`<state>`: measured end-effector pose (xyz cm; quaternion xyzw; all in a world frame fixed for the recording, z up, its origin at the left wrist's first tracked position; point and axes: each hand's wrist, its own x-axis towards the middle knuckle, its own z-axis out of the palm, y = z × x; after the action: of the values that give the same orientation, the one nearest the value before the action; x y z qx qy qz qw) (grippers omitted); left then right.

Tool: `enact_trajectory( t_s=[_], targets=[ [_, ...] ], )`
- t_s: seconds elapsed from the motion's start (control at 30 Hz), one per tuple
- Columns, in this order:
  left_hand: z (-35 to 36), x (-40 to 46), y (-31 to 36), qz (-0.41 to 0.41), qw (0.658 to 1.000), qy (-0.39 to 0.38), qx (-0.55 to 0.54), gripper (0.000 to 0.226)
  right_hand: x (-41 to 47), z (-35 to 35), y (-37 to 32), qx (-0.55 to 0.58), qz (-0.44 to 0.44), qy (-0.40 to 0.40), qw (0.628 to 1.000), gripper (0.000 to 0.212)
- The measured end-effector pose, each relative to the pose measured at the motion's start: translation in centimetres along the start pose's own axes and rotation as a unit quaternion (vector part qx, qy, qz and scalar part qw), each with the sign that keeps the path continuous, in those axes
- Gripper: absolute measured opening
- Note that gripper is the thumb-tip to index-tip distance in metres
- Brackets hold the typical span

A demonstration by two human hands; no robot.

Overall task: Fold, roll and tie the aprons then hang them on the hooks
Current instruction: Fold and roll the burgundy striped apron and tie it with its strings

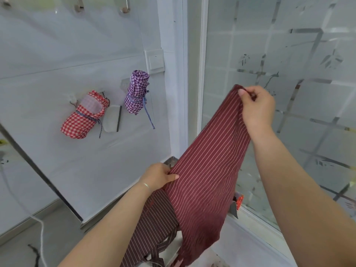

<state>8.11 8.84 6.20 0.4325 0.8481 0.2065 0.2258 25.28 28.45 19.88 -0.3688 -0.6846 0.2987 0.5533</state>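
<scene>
Striped apron [204, 182]: nearest, held up in the air between both hands, maroon with thin pale lines; lower part hanging slack toward the floor, straps trailing at near bottom.
Left hand [158, 177]: low and near, thumb pinching the apron's left edge, fingers curled behind the cloth.
Right hand [257, 106]: higher and farther right, fingertips pinching the top corner, fabric bunched under them.
Handling: by the look of it light, thin and limp; drapes and creases freely, no stiffness to hold a fold unaided. Likely best taken at corners and hems, stretched taut between the two grips before folding; straps probably to be gathered in first so as not to tangle.
Stage: judged early for this apron, not yet folded or rolled.
Red roll [83, 117]: farther left on the white wall panel, red gingham, rolled, tied with striped cord, hung from a small hook, tilted.
Purple roll [136, 92]: just right of the red one and slightly higher, purple gingham, rolled, tied, hanging nearly upright, cord end dangling.
Hooks [125, 5]: far top of the panel, several showing bare.
Glass [289, 64]: right side, frosted, patterned.
</scene>
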Motion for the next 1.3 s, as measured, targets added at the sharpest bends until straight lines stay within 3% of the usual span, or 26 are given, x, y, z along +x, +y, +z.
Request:
enact_trajectory(
  t_s=[0.13,0.2,0.33,0.53,0.67,0.8,0.93,1.0,1.1,1.2,1.3],
  targets=[
    [-0.6,-0.3,-2.0,0.061,0.991,0.097,-0.074,0.023,0.5,-0.6,1.8,0.064,0.06,0.073,0.993,0.019],
    [-0.2,-0.2,-2.0,0.117,0.988,0.089,-0.055,0.021,0.5,-0.7,1.1,0.103,0.048,0.076,0.991,0.019],
    [2.4,0.9,-1.4,0.186,0.982,0.04,0.001,0.024,-0.2,-0.1,-2.7,0.114,-0.066,-0.031,0.991,0.005],
    [3.2,1.4,2.1,0.213,0.966,0.083,-0.124,0.066,-0.6,-0.3,-6.5,0.123,-0.156,-0.123,0.972,0.01],
    [2.4,0.4,5.1,0.237,0.957,0.05,-0.159,0.037,-0.4,-0.8,-7.0,0.156,-0.149,-0.121,0.969,0.023],
    [2.9,-0.1,6.2,0.204,0.97,0.024,-0.132,0.021,0.4,-1.7,-6.7,0.16,-0.133,-0.075,0.975,0.023],
    [3.6,0.5,3.6,0.133,0.987,0.029,-0.088,0.028,1.5,-3.0,-5.6,0.183,-0.115,0.043,0.975,0.018],
    [2.9,0.3,1.9,0.096,0.979,0.076,-0.163,0.02,2.4,-3.7,-3.7,0.209,-0.086,0.124,0.966,0.016],
    [-0.3,-0.8,0.1,0.061,0.922,0.2,-0.325,0.01,3.3,-4.3,0.5,0.218,0.006,0.194,0.957,0.009],
    [-4.6,-2.6,-0.5,0.079,0.906,0.274,-0.313,0.018,2.1,-3.7,4.3,0.187,0.083,0.218,0.954,0.015],
    [-7.7,-5.2,0.1,0.103,0.933,0.264,-0.224,0.026,0.4,-2.1,7.7,0.162,0.161,0.218,0.949,0.013]
  ],
)
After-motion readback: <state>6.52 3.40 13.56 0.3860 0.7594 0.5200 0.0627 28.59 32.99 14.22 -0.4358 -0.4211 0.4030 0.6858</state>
